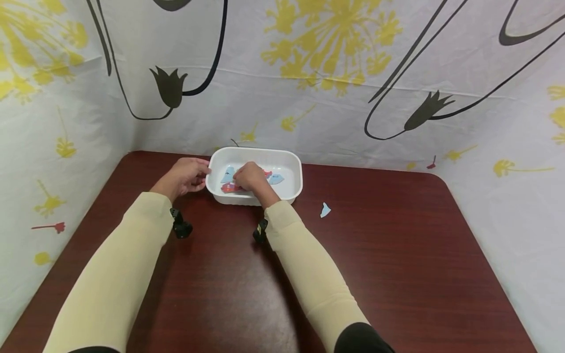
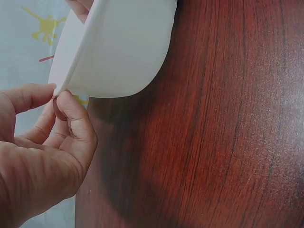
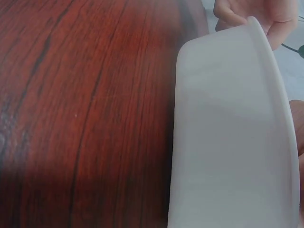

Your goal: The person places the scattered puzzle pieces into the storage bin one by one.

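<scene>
A white plastic tub (image 1: 290, 184) stands near the back of the table. My left hand (image 1: 189, 174) pinches the rim at its left end between thumb and forefinger, as the left wrist view shows with the hand (image 2: 52, 142) close up. Over the front wall, my right hand (image 1: 251, 177) reaches down into the tub, its fingertips hidden among flat paper-like pieces. Around it lie a light blue piece (image 1: 228, 175), a red patterned piece (image 1: 230, 188) and another light blue piece (image 1: 276, 179). I cannot tell whether the right fingers hold a piece.
One small pale blue piece (image 1: 325, 210) lies on the dark red-brown wooden table (image 1: 397, 255), to the right of the tub. A white cloth (image 1: 247, 113) with yellow and dark flower prints hangs behind the table and along its sides.
</scene>
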`<state>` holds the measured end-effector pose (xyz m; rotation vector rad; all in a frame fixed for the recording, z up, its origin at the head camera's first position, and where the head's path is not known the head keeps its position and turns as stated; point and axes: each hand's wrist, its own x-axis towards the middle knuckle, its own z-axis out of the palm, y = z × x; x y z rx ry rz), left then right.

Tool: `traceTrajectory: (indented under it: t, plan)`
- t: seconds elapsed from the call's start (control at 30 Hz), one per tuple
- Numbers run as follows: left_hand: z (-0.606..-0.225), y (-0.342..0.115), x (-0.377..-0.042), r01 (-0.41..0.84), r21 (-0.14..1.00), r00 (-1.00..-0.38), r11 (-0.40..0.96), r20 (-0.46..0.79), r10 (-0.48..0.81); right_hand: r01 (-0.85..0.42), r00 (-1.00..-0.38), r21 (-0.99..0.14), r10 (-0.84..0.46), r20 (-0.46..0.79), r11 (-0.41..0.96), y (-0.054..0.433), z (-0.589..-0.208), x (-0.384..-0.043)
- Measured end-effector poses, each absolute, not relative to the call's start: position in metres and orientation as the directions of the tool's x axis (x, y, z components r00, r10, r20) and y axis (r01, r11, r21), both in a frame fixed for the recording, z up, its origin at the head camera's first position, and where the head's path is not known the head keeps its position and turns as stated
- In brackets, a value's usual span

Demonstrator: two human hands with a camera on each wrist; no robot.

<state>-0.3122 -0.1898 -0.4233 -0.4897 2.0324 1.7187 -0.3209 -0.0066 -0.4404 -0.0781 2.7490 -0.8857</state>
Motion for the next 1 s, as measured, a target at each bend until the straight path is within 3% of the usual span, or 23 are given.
traceTrajectory:
  t: [0.37,0.67,1.0]
  plan:
    - [-0.425,-0.19,-0.313,-0.526,0.833,-0.845,0.169,-0.535,0.007,0.106,-0.968,-0.651,-0.072,-0.241,0.751,0.009,-0.429,-0.324]
    - [-0.425,-0.191,-0.313,-0.535,0.828,-0.839,0.169,-0.544,0.01,0.198,-0.966,-0.864,-0.055,-0.251,0.463,0.052,-0.398,-0.32]
    - [-0.423,-0.192,-0.311,-0.519,0.835,-0.846,0.182,-0.532,0.027,0.272,-0.959,-0.924,-0.009,-0.284,0.268,0.1,-0.384,-0.325]
